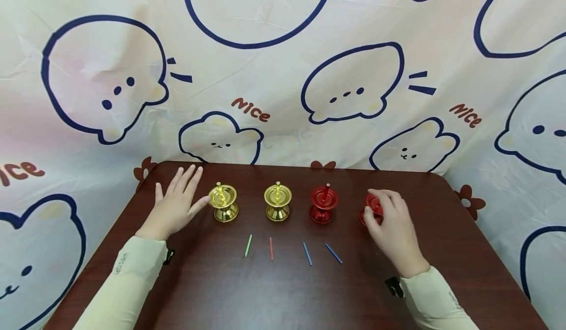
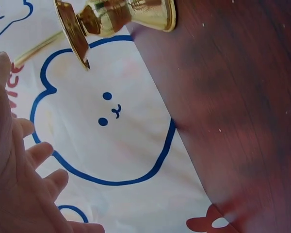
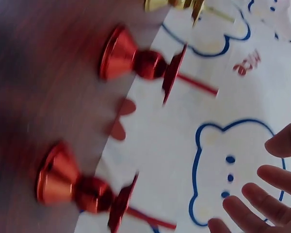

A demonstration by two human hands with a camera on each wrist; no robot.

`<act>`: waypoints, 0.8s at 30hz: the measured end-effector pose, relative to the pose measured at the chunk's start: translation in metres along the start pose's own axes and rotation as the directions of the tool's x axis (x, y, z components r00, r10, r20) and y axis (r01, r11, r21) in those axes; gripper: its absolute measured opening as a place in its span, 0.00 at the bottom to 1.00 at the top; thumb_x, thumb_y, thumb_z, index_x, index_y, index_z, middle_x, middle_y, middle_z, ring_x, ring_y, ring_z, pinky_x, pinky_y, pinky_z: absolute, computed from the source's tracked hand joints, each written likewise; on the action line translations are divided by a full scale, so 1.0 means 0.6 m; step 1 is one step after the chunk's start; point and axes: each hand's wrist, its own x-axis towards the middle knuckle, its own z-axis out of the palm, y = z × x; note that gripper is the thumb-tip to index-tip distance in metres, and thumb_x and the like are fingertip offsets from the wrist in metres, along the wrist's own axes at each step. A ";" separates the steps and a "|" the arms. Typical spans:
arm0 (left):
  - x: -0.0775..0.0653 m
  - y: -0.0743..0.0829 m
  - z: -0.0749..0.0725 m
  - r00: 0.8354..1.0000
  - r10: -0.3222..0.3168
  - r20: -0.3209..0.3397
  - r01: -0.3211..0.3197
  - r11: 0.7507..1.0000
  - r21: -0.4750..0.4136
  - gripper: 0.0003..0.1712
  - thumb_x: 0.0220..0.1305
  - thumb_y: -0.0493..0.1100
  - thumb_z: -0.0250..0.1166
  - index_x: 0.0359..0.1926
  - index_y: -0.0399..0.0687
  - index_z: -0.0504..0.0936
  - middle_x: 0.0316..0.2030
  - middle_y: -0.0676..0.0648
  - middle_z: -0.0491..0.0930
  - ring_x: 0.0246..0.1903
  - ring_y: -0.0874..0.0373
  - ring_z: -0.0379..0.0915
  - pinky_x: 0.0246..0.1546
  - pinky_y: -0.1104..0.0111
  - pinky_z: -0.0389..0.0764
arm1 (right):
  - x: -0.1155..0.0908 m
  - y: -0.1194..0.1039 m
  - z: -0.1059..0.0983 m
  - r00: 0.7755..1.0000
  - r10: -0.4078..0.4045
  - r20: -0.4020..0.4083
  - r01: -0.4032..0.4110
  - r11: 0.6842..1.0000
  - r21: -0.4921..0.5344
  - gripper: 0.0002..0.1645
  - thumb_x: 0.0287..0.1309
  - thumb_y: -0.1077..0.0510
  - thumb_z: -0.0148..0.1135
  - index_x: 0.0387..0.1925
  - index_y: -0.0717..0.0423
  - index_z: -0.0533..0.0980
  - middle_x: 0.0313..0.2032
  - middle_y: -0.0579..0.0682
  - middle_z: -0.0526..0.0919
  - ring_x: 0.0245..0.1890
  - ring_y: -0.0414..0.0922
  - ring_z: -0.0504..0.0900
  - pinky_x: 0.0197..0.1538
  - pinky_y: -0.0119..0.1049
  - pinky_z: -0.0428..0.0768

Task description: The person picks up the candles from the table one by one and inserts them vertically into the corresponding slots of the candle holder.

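Note:
My left hand [image 1: 176,206] has its fingers spread, the thumb right beside the cup of the left gold candle holder [image 1: 224,203]. In the left wrist view a thin yellow stick [image 2: 39,48] rises from that holder. My right hand [image 1: 394,232] hovers over the far-right red candle holder [image 1: 373,207], partly hiding it in the head view. The right wrist view shows the fingers [image 3: 262,204] loosely bent and apart from this holder, which carries a thin red stick [image 3: 153,221]. Between the hands stand another gold holder [image 1: 277,202] and another red holder [image 1: 323,205], both upright with sticks.
On the dark brown table [image 1: 212,290], in front of the holders, lie a green stick [image 1: 248,245], a red stick [image 1: 271,248] and two blue sticks, one [image 1: 307,254] left of the other [image 1: 333,253]. A cartoon-printed cloth [image 1: 274,74] hangs behind the table.

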 end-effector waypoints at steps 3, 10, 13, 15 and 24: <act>-0.002 0.008 0.003 1.000 0.008 0.005 -0.008 1.000 0.016 0.48 0.76 0.61 0.55 0.82 0.45 0.44 0.79 0.37 0.43 0.78 0.36 0.32 0.63 0.23 0.32 | -0.008 -0.017 0.015 0.999 -0.005 0.036 0.004 0.999 0.033 0.22 0.59 0.66 0.67 0.55 0.63 0.78 0.50 0.62 0.78 0.49 0.58 0.76 0.51 0.57 0.80; -0.005 0.022 0.019 0.999 0.031 0.016 -0.031 0.999 0.043 0.47 0.75 0.61 0.56 0.81 0.41 0.48 0.79 0.35 0.46 0.77 0.34 0.37 0.67 0.27 0.41 | -0.020 -0.047 0.041 0.991 0.004 0.136 -0.018 0.995 0.098 0.19 0.60 0.64 0.68 0.54 0.61 0.79 0.47 0.56 0.82 0.43 0.50 0.80 0.44 0.49 0.83; -0.007 0.023 0.029 0.999 0.037 0.016 -0.038 0.998 0.055 0.47 0.75 0.60 0.56 0.80 0.39 0.50 0.78 0.34 0.48 0.77 0.34 0.39 0.68 0.29 0.44 | -0.023 -0.058 0.053 0.985 0.014 0.171 -0.036 0.991 0.129 0.18 0.60 0.63 0.69 0.53 0.59 0.80 0.46 0.54 0.82 0.42 0.47 0.80 0.43 0.46 0.84; -0.009 0.023 0.036 0.999 0.043 0.014 -0.044 0.997 0.058 0.46 0.74 0.60 0.57 0.79 0.39 0.51 0.78 0.34 0.49 0.76 0.33 0.41 0.68 0.29 0.45 | -0.026 -0.064 0.063 0.985 0.009 0.175 -0.036 0.988 0.150 0.17 0.60 0.63 0.69 0.51 0.58 0.81 0.45 0.52 0.82 0.42 0.47 0.81 0.42 0.44 0.84; -0.013 0.026 0.050 0.999 0.046 0.013 -0.047 0.996 0.072 0.44 0.74 0.58 0.59 0.79 0.40 0.54 0.77 0.35 0.52 0.76 0.34 0.43 0.68 0.29 0.48 | -0.029 -0.095 0.108 0.979 0.021 0.202 -0.079 0.955 0.286 0.15 0.56 0.65 0.73 0.47 0.57 0.82 0.41 0.52 0.83 0.39 0.46 0.83 0.40 0.41 0.85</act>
